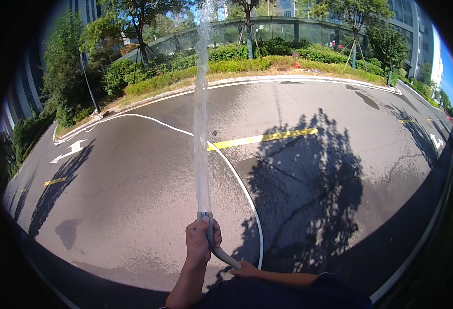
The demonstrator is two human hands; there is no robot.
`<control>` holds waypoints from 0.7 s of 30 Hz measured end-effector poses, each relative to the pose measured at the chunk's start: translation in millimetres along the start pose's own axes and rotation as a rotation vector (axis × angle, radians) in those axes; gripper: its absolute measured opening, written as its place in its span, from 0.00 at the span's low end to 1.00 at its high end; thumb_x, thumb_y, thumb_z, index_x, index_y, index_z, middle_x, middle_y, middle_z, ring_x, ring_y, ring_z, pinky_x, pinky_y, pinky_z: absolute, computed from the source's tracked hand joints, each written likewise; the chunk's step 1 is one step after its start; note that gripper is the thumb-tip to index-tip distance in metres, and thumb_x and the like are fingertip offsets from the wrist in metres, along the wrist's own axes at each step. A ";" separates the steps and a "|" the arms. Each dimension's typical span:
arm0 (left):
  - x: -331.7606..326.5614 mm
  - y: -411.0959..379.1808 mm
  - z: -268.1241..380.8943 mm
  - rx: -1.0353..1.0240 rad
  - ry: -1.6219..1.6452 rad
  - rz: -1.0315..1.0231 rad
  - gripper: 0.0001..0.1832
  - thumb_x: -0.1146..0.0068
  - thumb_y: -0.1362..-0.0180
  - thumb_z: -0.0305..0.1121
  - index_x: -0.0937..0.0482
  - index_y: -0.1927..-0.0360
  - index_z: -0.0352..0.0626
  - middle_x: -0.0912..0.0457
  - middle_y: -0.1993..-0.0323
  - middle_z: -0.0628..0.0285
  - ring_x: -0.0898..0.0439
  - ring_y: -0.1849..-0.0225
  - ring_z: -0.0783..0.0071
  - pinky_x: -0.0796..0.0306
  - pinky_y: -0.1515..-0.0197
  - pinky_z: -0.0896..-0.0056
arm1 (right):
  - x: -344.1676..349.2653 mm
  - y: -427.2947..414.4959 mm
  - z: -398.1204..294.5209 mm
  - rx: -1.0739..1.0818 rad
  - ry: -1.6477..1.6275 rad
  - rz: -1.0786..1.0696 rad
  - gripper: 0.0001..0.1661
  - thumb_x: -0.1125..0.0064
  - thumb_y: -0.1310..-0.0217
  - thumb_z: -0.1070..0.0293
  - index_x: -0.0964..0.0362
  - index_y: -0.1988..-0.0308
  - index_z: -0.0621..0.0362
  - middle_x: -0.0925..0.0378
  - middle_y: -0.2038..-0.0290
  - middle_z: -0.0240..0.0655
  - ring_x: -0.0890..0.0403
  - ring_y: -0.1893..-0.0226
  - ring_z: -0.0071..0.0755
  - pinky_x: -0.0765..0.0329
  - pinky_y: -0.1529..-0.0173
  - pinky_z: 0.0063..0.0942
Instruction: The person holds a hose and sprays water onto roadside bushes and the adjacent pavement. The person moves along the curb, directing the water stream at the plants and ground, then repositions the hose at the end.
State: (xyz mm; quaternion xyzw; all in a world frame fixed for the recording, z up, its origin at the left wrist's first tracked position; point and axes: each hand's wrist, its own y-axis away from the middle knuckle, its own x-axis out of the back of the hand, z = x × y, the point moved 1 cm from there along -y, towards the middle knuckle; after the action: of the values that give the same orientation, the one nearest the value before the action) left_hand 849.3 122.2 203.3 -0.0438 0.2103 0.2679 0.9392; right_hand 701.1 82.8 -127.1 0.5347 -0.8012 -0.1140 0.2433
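Note:
A grey-white hose (pixel 223 255) rises in front of me with its open end pointing up and away. My left hand (pixel 199 236) is wrapped around it just below the mouth, thumb lying along the top. Lower and to the right, my right hand (pixel 245 269) grips the same hose near my body; part of that hand is hidden. A thick jet of water (pixel 202 154) leaves the mouth and reaches past the top of the view. The rest of the hose (pixel 245 185) curves over the asphalt, passing behind the jet toward the far left kerb.
Asphalt (pixel 134 208) is partly wet and bears a yellow line (pixel 265 138) and white arrows (pixel 69 151). Beyond the kerb (pixel 249 78) stand hedges (pixel 164 82), staked trees (pixel 248 34) and a red hydrant (pixel 297 65). A lamp post (pixel 89 83) rises at left.

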 end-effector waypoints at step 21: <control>-19.3 -2.2 -8.8 0.008 0.022 -0.027 0.20 0.55 0.32 0.42 0.28 0.73 0.35 0.30 0.85 0.60 0.30 0.86 0.73 0.35 0.84 0.73 | 7.0 2.2 9.8 0.063 -0.054 0.039 0.29 0.32 0.47 0.39 0.19 0.65 0.56 0.21 0.77 0.34 0.21 0.74 0.28 0.27 0.68 0.32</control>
State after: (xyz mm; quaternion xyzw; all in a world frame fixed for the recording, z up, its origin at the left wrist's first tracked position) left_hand 832.3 109.2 203.4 -0.0458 0.2213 0.2536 0.9405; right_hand 692.2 76.6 -132.6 0.5231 -0.8209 -0.0987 0.2067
